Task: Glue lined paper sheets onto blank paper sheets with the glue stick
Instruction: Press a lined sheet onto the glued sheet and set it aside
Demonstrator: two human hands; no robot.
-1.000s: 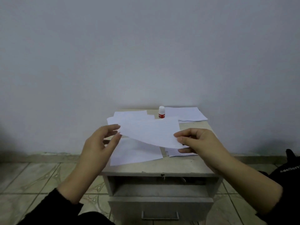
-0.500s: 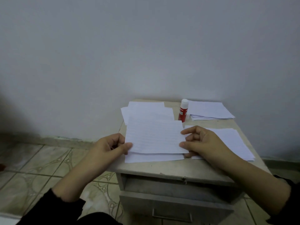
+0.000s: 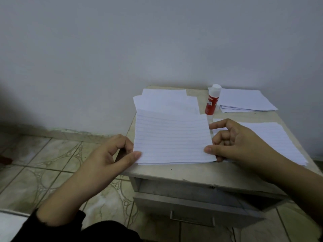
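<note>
Two hands pinch one lined sheet (image 3: 172,138) between them: left hand (image 3: 111,154) fingers at its near left corner, right hand (image 3: 232,144) fingers at its near right edge. It lies on a blank sheet on the counter (image 3: 174,171). Square the edges, then press outward. Beyond the right fingers stands the glue stick (image 3: 212,100), capped.

Glue stick (image 3: 211,102) label: too blurred to read.
Blank sheet under lined sheet (image 3: 172,138): almost fully covered.
Right hand (image 3: 232,142) fingertips: tucked beneath the paper edge.
</note>
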